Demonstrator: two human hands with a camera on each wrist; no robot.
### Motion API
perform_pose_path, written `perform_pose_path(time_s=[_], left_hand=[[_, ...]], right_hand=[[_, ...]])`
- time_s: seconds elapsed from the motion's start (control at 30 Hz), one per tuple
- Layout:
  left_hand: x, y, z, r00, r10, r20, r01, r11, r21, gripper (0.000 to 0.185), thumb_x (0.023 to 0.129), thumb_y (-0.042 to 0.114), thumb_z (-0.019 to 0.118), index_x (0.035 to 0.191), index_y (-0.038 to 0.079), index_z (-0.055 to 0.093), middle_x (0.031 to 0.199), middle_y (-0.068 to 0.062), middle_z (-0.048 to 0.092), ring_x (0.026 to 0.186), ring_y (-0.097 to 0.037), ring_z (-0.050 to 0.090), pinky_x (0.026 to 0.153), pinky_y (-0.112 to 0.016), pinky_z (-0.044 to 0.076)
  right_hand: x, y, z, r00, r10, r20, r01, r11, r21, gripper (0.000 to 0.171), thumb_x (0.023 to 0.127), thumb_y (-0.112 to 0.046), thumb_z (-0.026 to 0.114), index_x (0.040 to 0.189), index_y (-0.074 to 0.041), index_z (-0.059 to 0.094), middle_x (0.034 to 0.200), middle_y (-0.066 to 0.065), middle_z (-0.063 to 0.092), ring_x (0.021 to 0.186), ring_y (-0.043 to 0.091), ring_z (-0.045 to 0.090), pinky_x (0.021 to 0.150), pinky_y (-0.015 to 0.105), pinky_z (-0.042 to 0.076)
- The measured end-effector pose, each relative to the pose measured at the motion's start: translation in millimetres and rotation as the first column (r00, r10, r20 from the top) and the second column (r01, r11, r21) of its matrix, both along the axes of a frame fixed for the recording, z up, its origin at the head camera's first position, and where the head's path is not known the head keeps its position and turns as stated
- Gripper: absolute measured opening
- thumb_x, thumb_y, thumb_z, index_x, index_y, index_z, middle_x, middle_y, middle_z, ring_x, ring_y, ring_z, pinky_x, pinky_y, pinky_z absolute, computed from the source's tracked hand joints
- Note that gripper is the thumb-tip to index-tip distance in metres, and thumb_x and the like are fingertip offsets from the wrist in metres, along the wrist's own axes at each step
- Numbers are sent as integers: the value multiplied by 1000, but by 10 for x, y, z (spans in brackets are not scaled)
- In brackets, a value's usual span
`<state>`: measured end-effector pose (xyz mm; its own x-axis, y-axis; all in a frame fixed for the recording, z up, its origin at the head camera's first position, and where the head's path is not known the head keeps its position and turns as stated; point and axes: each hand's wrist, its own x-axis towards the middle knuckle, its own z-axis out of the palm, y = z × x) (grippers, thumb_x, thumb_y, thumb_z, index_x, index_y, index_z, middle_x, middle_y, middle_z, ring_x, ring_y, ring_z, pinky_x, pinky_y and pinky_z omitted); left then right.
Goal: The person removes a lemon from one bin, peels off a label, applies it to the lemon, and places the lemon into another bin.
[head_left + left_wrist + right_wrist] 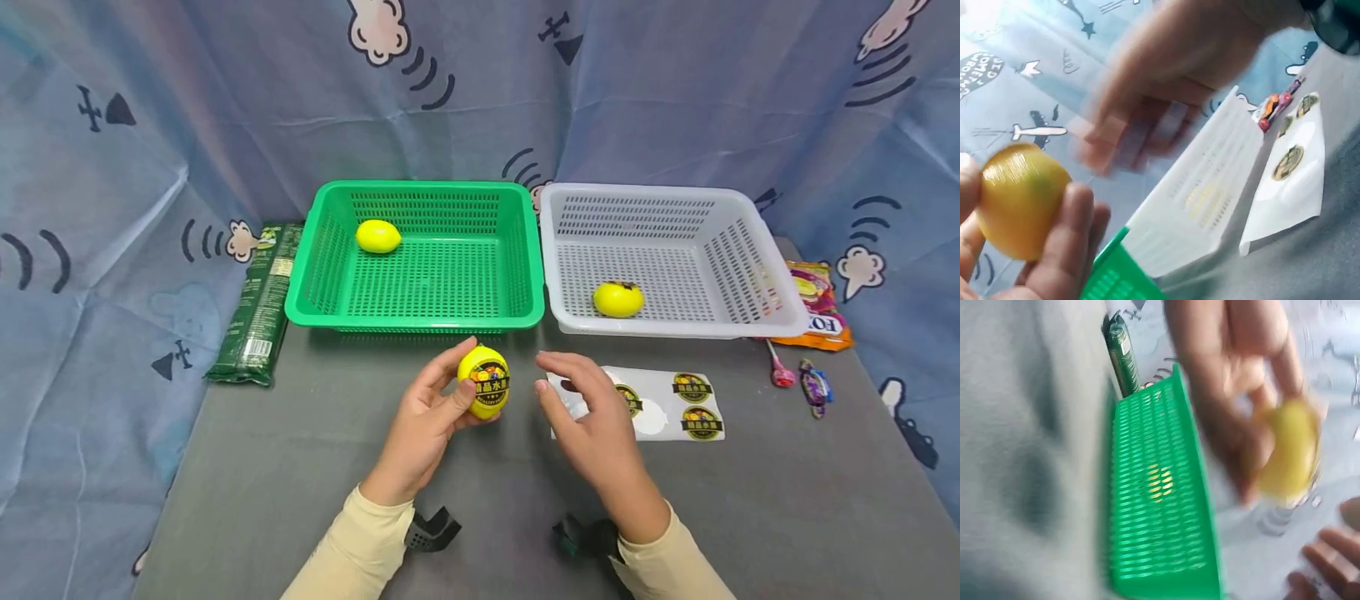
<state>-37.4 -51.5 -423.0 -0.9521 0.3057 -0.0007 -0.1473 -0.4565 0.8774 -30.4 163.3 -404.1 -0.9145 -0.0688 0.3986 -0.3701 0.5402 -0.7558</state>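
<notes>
My left hand (pixel 429 412) grips a yellow lemon (pixel 487 398) between thumb and fingers, in front of the green basket. A round black-and-gold sticker (pixel 491 383) sits on the lemon's side that faces the head camera. In the left wrist view the held lemon (pixel 1022 200) shows a plain side. My right hand (pixel 600 421) hovers to the right of the lemon, apart from it, fingers loosely bent with nothing seen between them. Partly under it in the head view lies a white sticker sheet (pixel 667 417) with several round stickers. Both hands are blurred in the right wrist view.
A green basket (pixel 420 323) holds one lemon (pixel 378 237). Beside it, a white basket (pixel 675 327) holds another lemon (pixel 618 300) with a dark sticker. A green packet (pixel 255 308) lies at left; a candy bag (pixel 817 308), a lollipop (pixel 782 372) and a wrapped candy (pixel 815 388) lie at right.
</notes>
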Motion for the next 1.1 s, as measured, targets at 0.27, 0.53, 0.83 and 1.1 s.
perform_pose_path(time_s=[0.27,0.53,0.83,1.1], left_hand=[[42,158,-22,1000,-10,-8,11,997,77,73,99,34,73,160,4,45,139,-8,57,112,-12,67,89,-30,58],[56,180,-101,999,-24,26,20,989,147,67,102,29,70,161,9,45,148,-8,53,118,-15,63,90,-28,57],[41,-46,-157,993,-67,97,58,995,86,51,115,25,50,163,21,33,146,-19,48,115,-24,64,89,-35,59],[-29,24,-173,1000,14,8,-14,1000,-28,29,118,28,31,143,15,40,147,-18,38,110,-27,51,83,-31,47]], right_hand=[[-91,-266,30,885,325,-335,-272,942,195,46,116,-26,44,144,7,61,151,18,58,145,33,49,122,43,33],[-101,-271,-85,954,282,-98,-234,910,343,72,115,-49,30,164,3,28,171,14,31,157,31,29,123,63,21],[-62,-248,-128,906,247,344,-342,905,252,117,94,-57,76,169,-3,5,176,10,11,161,28,10,124,65,8],[18,-237,-170,950,303,81,-313,924,220,73,103,-20,70,164,-3,35,171,11,31,157,36,28,119,71,23]])
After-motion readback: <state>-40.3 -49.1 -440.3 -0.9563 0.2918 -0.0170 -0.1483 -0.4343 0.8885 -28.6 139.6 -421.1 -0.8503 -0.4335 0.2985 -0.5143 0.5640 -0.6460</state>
